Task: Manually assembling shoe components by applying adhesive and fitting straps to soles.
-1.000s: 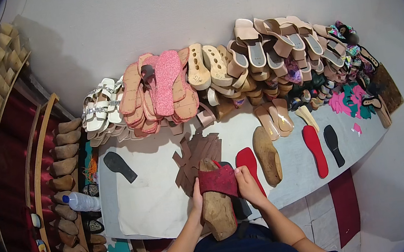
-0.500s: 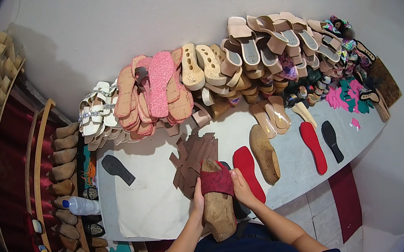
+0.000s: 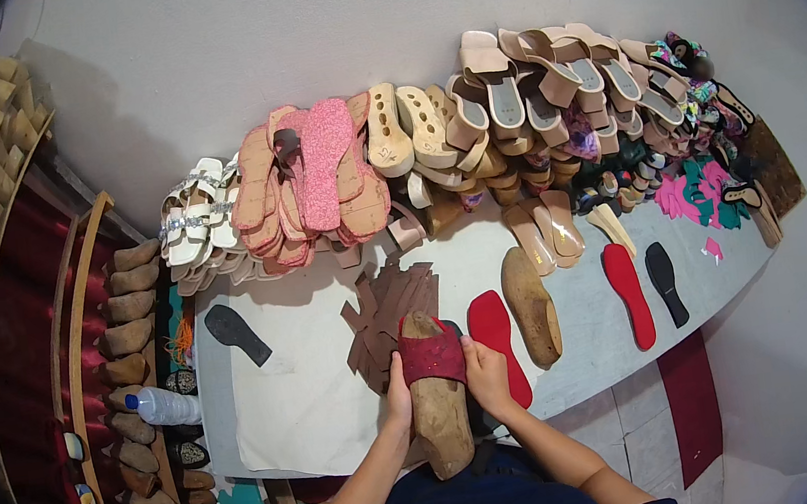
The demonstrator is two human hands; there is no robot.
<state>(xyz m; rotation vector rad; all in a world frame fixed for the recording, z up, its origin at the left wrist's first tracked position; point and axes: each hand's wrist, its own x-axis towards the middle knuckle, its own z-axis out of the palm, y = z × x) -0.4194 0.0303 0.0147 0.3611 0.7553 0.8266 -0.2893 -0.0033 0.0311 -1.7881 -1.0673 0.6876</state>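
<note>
Between my two hands is a wooden shoe last (image 3: 442, 424), its toe end pointing away from me. A dark red upper strap (image 3: 434, 360) wraps across the last near that end. My left hand (image 3: 398, 394) grips the left side of the strap and last. On the right side, my right hand (image 3: 485, 375) is closed on the strap's edge. Just beyond lies a pile of brown strips (image 3: 387, 319). A red insole (image 3: 498, 341) is right of my right hand, with a second wooden last (image 3: 531, 307) beside it. A dark piece partly shows behind the held last.
Pink soles (image 3: 327, 166), white sandals (image 3: 190, 223) and beige heeled slides (image 3: 496, 89) are heaped along the table's back. Another red insole (image 3: 629, 297) and black soles (image 3: 667, 285) (image 3: 237, 335) lie on the table. At left stand a water bottle (image 3: 169, 410) and a rack of lasts (image 3: 127, 338).
The held last and strap have tilted slightly, showing more of the strap's top face. Both hands keep their hold. The whole view has shifted a little.
</note>
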